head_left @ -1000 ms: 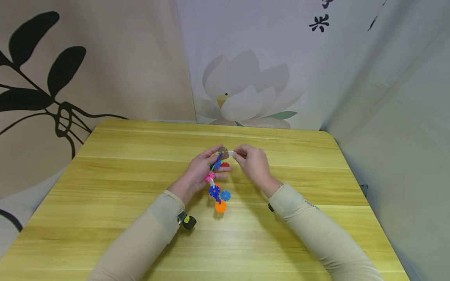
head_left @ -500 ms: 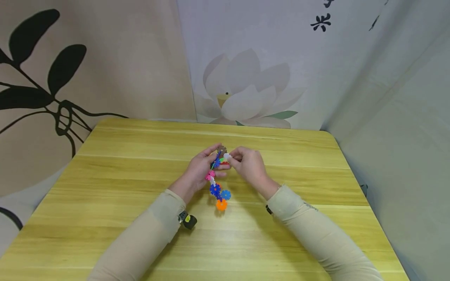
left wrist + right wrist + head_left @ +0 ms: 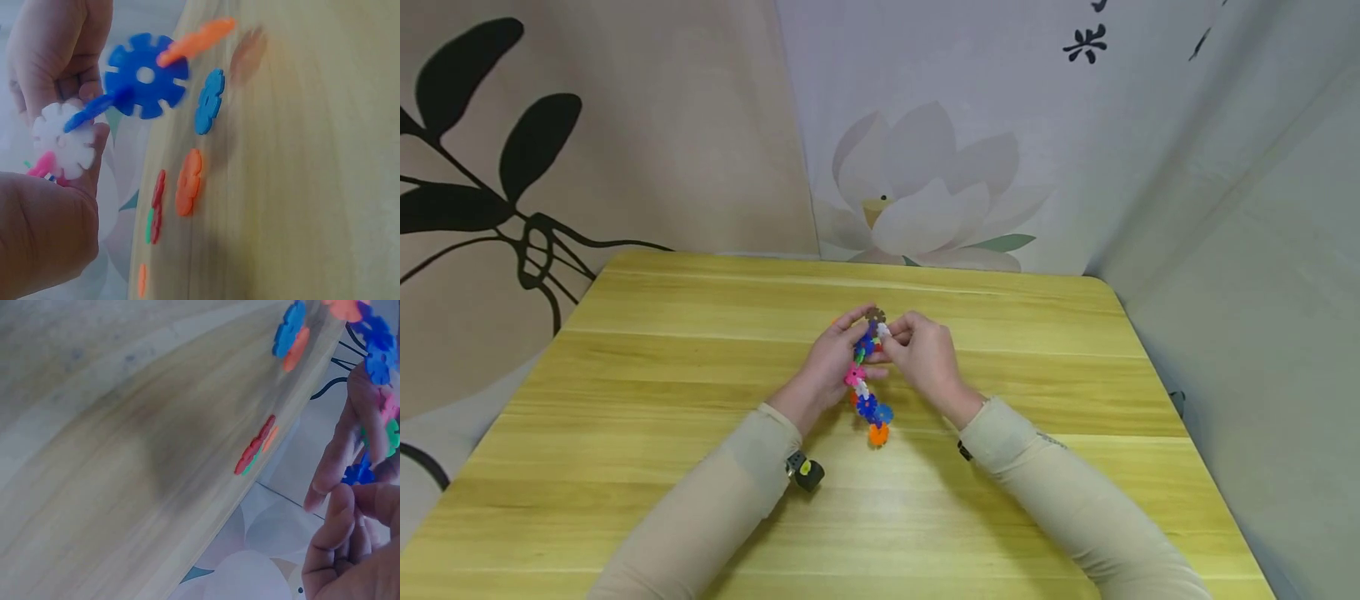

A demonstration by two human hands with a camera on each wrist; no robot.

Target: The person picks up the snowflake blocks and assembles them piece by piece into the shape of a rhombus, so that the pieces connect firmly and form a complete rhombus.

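My left hand [image 3: 829, 364] holds a chain of interlocking notched plastic discs between thumb and fingers. A brown disc [image 3: 876, 315] is at its top. Below come blue and green pieces, a pink disc [image 3: 854, 374], a white one, a dark blue disc [image 3: 146, 75] and an orange disc [image 3: 878, 435] at the lower end. My right hand [image 3: 927, 356] pinches a white disc [image 3: 883, 330] by the chain's upper part, just under the brown disc. Whether its notch sits in another disc is hidden by the fingers.
Loose discs lie on the wooden table [image 3: 1045, 492] beneath the chain: a light blue disc [image 3: 210, 102], an orange disc [image 3: 189, 182], a red disc [image 3: 157, 206], a green disc [image 3: 149, 225] and another orange disc [image 3: 142, 279]. Printed curtains hang behind the table.
My right hand has brought the white disc left and slightly down, from beside the brown disc to just under it. The chain in my left hand has turned slightly, its lower end shifting right.
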